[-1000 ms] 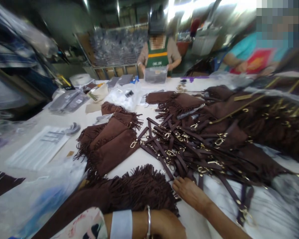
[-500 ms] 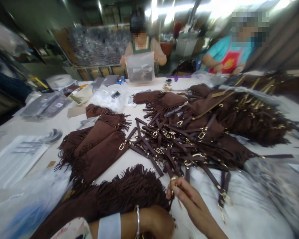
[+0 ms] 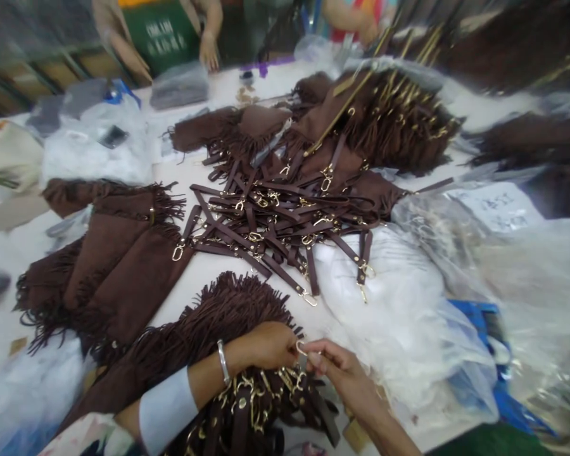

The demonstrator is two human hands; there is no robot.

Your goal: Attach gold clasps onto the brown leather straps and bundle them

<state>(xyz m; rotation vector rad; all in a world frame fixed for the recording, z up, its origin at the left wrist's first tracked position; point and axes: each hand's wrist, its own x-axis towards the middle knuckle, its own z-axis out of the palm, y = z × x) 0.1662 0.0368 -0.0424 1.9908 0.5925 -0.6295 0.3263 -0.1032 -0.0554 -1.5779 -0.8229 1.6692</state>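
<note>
My right hand (image 3: pixel 342 373) pinches a small gold metal hook (image 3: pixel 301 348) between thumb and fingertips. Touching or nearly touching it from the left is my left hand (image 3: pixel 273 345), closed, with its fingers turned away so that what they hold is hidden. Beneath my left wrist lies a bunch of dark brown straps with gold clasps (image 3: pixel 254 399). Behind that hand rests a brown fringed piece (image 3: pixel 247 301). Farther out, a loose heap of brown straps with gold snap hooks (image 3: pixel 275 221) spreads over the table.
Brown fringed pieces (image 3: pixel 118 253) lie at left on the white table (image 3: pixel 171 174); a larger fringed stack (image 3: pixel 399 120) stands back right. White plastic wrapping (image 3: pixel 389 304) and a blue-printed bag (image 3: pixel 484 329) are at right. Across the table, a person in a green apron (image 3: pixel 159 38) has both hands near a grey packet (image 3: pixel 179 85).
The view has tilted down and shifted right. My hands have come together at the gold hook, and the clasped straps under my left wrist now show. The co-worker's packet, held up before, lies on the table.
</note>
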